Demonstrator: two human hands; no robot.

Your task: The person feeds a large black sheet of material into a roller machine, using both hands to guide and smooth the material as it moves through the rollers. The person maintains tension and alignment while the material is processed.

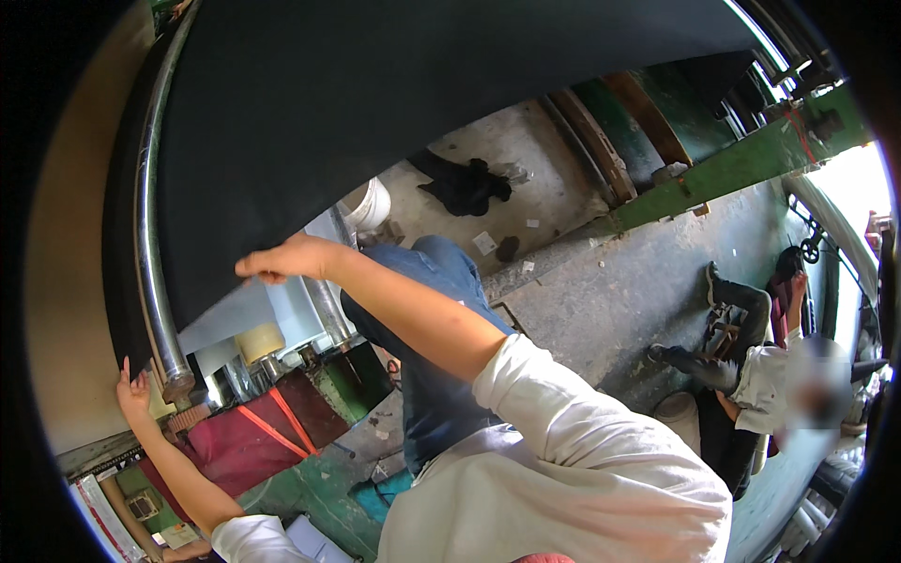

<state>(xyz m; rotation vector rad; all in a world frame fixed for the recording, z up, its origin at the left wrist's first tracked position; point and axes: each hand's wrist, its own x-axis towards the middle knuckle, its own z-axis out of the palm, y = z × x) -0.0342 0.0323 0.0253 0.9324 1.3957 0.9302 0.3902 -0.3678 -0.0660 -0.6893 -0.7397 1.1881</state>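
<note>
A wide sheet of black fabric (310, 103) stretches across the upper part of the view and passes round a shiny metal roller (150, 216) at the left. My right hand (293, 259) is closed in a pinch on the sheet's near edge, right of the roller. On the roller's other side, my left hand (134, 389) touches the lower edge of the fabric. One finger there is stretched up and stands apart from the others. Below the fabric, between my hands, lie a pale translucent sheet (230, 319) and a cream-coloured roll (260, 342).
A dark red cloth (244, 432) with orange straps covers machine parts below the roller. A white bucket (368, 205) and a black heap (465, 186) are on the floor beyond my leg. A green beam (713, 169) crosses at right. Another person (765, 375) sits at far right.
</note>
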